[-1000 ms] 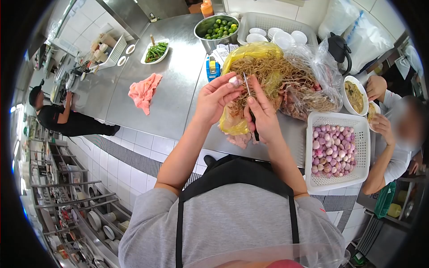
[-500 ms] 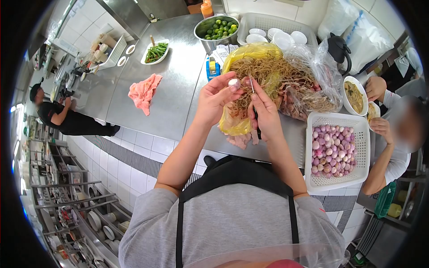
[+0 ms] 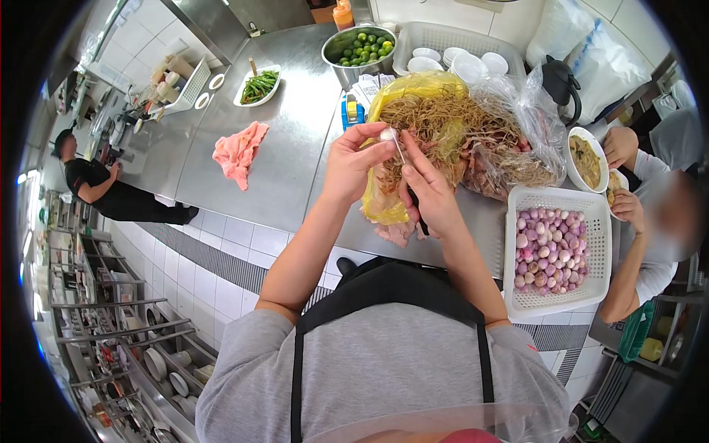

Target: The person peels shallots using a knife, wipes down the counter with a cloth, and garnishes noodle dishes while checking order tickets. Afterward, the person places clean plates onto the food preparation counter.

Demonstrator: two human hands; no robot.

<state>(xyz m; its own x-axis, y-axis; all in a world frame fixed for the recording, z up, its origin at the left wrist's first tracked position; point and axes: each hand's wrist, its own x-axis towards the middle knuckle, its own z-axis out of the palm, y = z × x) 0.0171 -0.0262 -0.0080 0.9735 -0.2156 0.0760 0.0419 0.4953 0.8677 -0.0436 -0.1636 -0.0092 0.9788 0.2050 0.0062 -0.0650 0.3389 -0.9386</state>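
The steel table (image 3: 284, 166) spans the upper middle of the frame, and the wide yellow bag (image 3: 421, 83) lies on it just beyond the hands, with dry, stringy roots (image 3: 417, 111) spread over it. A clear plastic bag (image 3: 545, 111) adjoins it towards the upper right. Lower, at the right of the frame, the white basket (image 3: 559, 308) holds many loose purple-and-white shallots (image 3: 550, 251); it is nearer the right hand than the left, but well apart from both. (Another person's arm (image 3: 624, 284) reaches up just beyond its far side, at the right edge.)

The right hand (image 3: 436, 203) is at the centre of the frame, its fingers closed round the knife (image 3: 400, 150). The knife's long axis slants steeply, dark handle at the lower right and narrow blade running to the upper left. The left hand (image 3: 354, 166) comes up opposite, its thumb and fingertips pinched together on a single small bulb (image 3: 387, 134).

That bulb is at the upper centre, over the near side of the root pile. It lies to the upper left of the right fingers and right at the left fingertips, so the left hand is the nearer one. The upper end of the blade lies against or just beside its right side; contact is too small to tell, as is the bulb's own long axis.
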